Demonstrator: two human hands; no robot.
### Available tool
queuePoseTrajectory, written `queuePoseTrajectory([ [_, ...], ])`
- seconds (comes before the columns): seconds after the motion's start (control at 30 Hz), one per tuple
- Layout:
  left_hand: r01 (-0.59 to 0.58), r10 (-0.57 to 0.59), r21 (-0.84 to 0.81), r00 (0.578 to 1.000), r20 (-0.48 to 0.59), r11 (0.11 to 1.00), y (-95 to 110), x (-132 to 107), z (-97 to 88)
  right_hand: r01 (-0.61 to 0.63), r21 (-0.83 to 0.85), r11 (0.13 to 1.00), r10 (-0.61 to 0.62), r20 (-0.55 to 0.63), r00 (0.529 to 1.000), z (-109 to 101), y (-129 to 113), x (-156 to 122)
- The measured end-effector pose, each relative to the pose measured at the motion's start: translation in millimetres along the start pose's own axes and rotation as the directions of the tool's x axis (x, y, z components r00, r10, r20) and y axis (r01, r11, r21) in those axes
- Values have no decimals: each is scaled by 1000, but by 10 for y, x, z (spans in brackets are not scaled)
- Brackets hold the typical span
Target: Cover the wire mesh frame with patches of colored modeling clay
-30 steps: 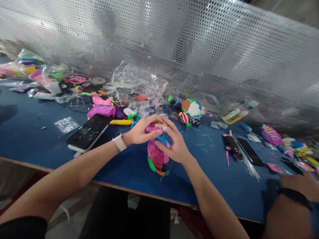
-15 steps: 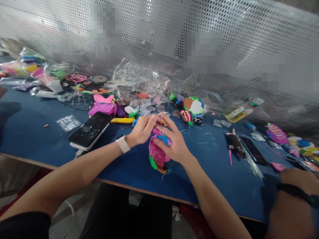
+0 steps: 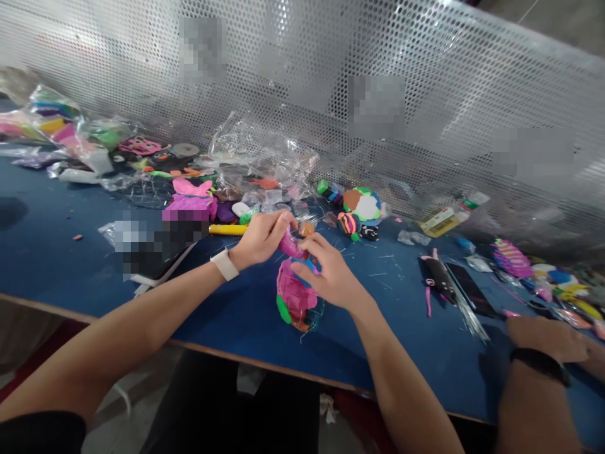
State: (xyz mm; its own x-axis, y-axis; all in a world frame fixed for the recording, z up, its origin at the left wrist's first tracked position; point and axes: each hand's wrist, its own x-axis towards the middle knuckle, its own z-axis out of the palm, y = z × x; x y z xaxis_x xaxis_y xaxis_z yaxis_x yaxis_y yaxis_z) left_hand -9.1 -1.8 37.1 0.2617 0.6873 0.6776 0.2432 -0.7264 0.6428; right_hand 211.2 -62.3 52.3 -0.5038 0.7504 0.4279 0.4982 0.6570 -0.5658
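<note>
A purple-pink lump of soft modelling clay (image 3: 290, 244) is stretched between my two hands above the table. My left hand (image 3: 265, 236), with a white watch at its wrist, is closed and pinches the clay's left end. The curled fingertips of my right hand (image 3: 333, 270) grip the clay's right end, while its thumb lies apart, over the model below. That model (image 3: 293, 291) has a wire frame covered with pink, green and blue clay. It sits on the table just below my hands, its top partly hidden by my right hand.
A black phone on a white block (image 3: 163, 255) lies left, near a yellow cutter (image 3: 227, 229). Clay figures, such as a round multicoloured one (image 3: 363, 205), and plastic wrappers (image 3: 265, 151) line the perforated metal screen (image 3: 302, 75). At right, a co-worker's hand (image 3: 543, 334) rests beside a phone (image 3: 472, 290).
My hands have drawn slightly apart, so more of the purple-pink clay shows between them. The co-worker's hand at right has come further into view. The camera view has shifted slightly.
</note>
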Motion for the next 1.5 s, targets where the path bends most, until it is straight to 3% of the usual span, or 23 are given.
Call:
queuePoseTrajectory([
  [0.13, -7, 7, 33, 1000, 2, 999, -14, 6, 6, -12, 73, 997, 22, -138, 990, -128, 113, -2],
  [0.3, -23, 22, 62, 1000, 14, 998, -95, -36, 53, -105, 225, 969, 180, -345, 921, -60, 245, -12],
  [0.4, -41, 41, 35, 999, 8, 999, -106, -63, 72, -125, 368, 922, 263, -355, 897, 22, 259, -4],
  [0.47, -51, 51, 32, 999, -5, 998, -96, -72, 75, -137, 402, 905, 277, -314, 908, 57, 246, 3],
  [0.57, -47, 48, 43, 999, -24, 998, -85, -79, 81, -152, 387, 910, 273, -279, 921, 97, 204, 6],
  [0.7, -60, 60, -5, 998, -3, 998, -99, -86, 105, -190, 319, 929, 309, -379, 872, 158, 133, -1],
  [0.87, -117, 131, -76, 970, 206, 990, -123, -71, 111, -198, 195, 961, 272, -525, 806, 131, 156, -7],
  [1.0, -125, 145, -83, 936, 321, 989, -156, -56, 95, -169, 148, 974, 218, -441, 870, 38, 225, -17],
  [1.2, -197, 183, 3, 913, 365, 980, -247, -89, 114, -60, 3, 998, 57, -363, 930, 58, 180, -32],
  [1.3, -214, 165, 105, 922, 350, 971, -281, -95, 114, -46, -37, 998, 30, -355, 934, -34, 323, -28],
  [1.33, -204, 153, 130, 934, 323, 970, -292, -86, 105, -73, -24, 997, 57, -411, 910, -119, 432, -28],
  [1.37, -183, 135, 153, 950, 283, 971, -304, -73, 92, -129, 30, 991, 126, -529, 839, -230, 567, -31],
  [1.4, -152, 110, 172, 966, 234, 973, -319, -56, 77, -163, 132, 978, 207, -707, 676, -357, 717, -38],
  [1.43, -111, 77, 191, 980, 181, 975, -337, -38, 62, -149, 222, 964, 266, -836, 480, -486, 869, -49],
  [1.47, -69, 42, 201, 990, 137, 977, -357, -21, 49, -147, 244, 958, 284, -873, 398, -602, 1007, -61],
  [1.5, -38, 17, 201, 994, 106, 979, -376, -8, 40, -150, 252, 956, 291, -885, 365, -688, 1118, -73],
])
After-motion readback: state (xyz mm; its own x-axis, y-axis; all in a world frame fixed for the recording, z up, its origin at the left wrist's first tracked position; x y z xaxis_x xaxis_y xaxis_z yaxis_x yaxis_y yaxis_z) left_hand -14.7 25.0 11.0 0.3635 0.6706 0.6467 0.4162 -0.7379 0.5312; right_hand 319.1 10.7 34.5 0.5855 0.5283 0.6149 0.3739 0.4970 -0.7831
